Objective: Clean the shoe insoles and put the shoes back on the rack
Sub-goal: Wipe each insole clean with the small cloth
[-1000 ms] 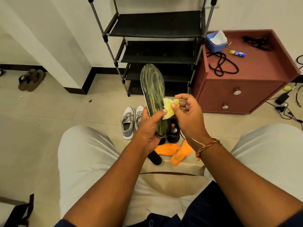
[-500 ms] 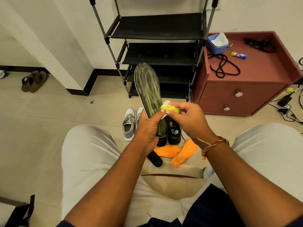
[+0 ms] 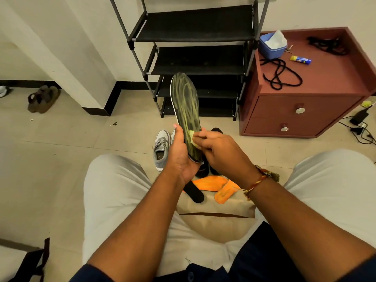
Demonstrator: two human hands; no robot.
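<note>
My left hand (image 3: 181, 153) grips the heel end of a dark insole with yellow-green streaks (image 3: 186, 102), held upright in front of me. My right hand (image 3: 219, 151) presses a small yellow cloth (image 3: 192, 137) against the insole's lower half, fingers curled over the cloth. On the floor below lie two orange insoles (image 3: 211, 183) and a black insole (image 3: 195, 193). A grey sneaker (image 3: 160, 149) stands left of my hands, and black shoes (image 3: 215, 131) are mostly hidden behind them. The black shoe rack (image 3: 195, 64) stands empty against the wall.
A red-brown drawer cabinet (image 3: 301, 110) stands right of the rack, bearing a blue tub (image 3: 271, 47), black cords and a small tube. Brown sandals (image 3: 43, 98) lie far left by a wall corner. Chargers and cables (image 3: 360, 123) trail on the floor at right.
My right hand has moved down the insole with the yellow cloth, from near its middle toward the heel. The insole has tilted slightly leftward at its top.
</note>
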